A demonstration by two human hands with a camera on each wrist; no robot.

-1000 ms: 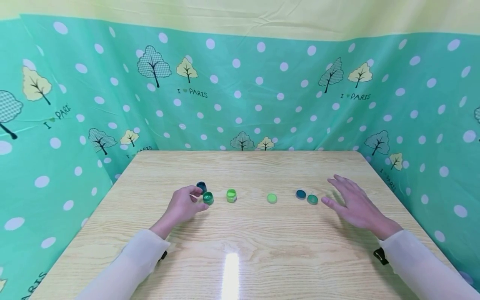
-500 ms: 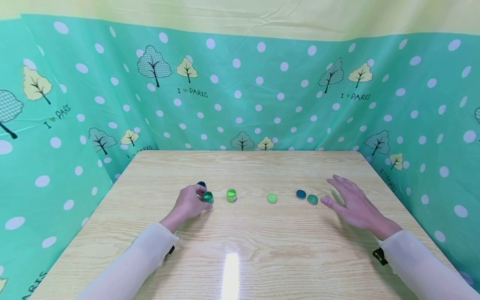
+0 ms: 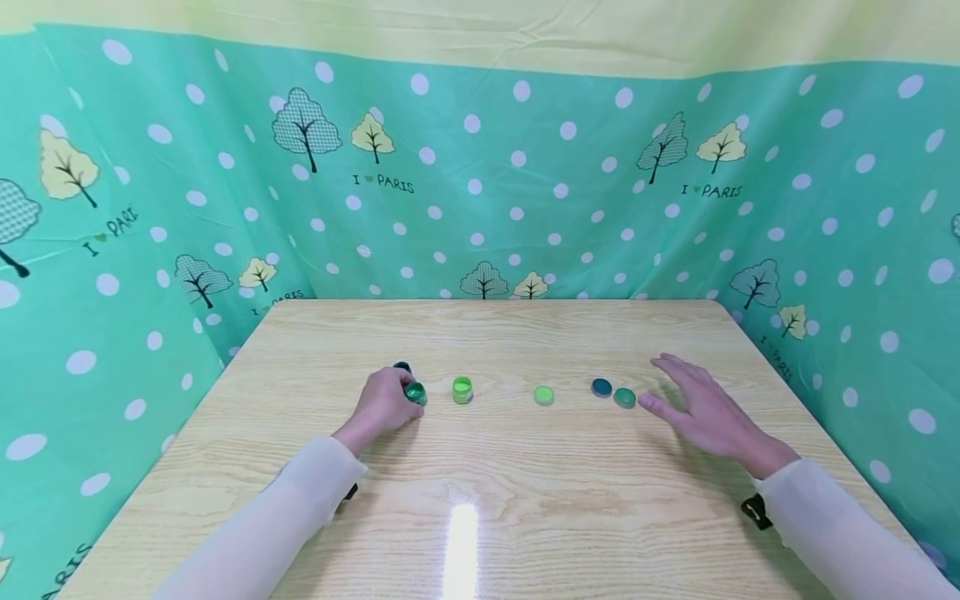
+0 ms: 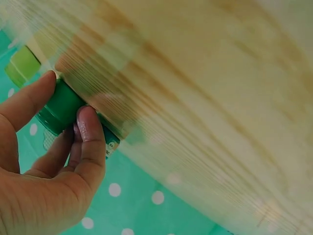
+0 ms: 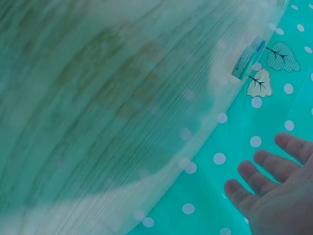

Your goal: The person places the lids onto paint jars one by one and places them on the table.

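My left hand (image 3: pixel 384 404) grips a small open dark green paint jar (image 3: pixel 417 395), thumb on the near side and fingers on the far side. The left wrist view shows the thumb and fingertips pinching the sides of this green jar (image 4: pixel 63 105). Just behind it is a dark blue jar (image 3: pixel 402 367), partly hidden by the hand. To the right stands an open light green jar (image 3: pixel 462 392). My right hand (image 3: pixel 708 412), fingers extended and spread, holds nothing; a teal-green lid (image 3: pixel 625 398) lies just left of its thumb.
A light green lid (image 3: pixel 543 396) and a dark blue lid (image 3: pixel 602 388) lie on the wooden table (image 3: pixel 525 483), right of the jars. A polka-dot curtain (image 3: pixel 517 192) hangs behind and at both sides. Light reflects off the tabletop at the front.
My left hand has moved slightly right and its fingers have closed around the green jar, which stays in about the same place. The right hand has hardly moved.
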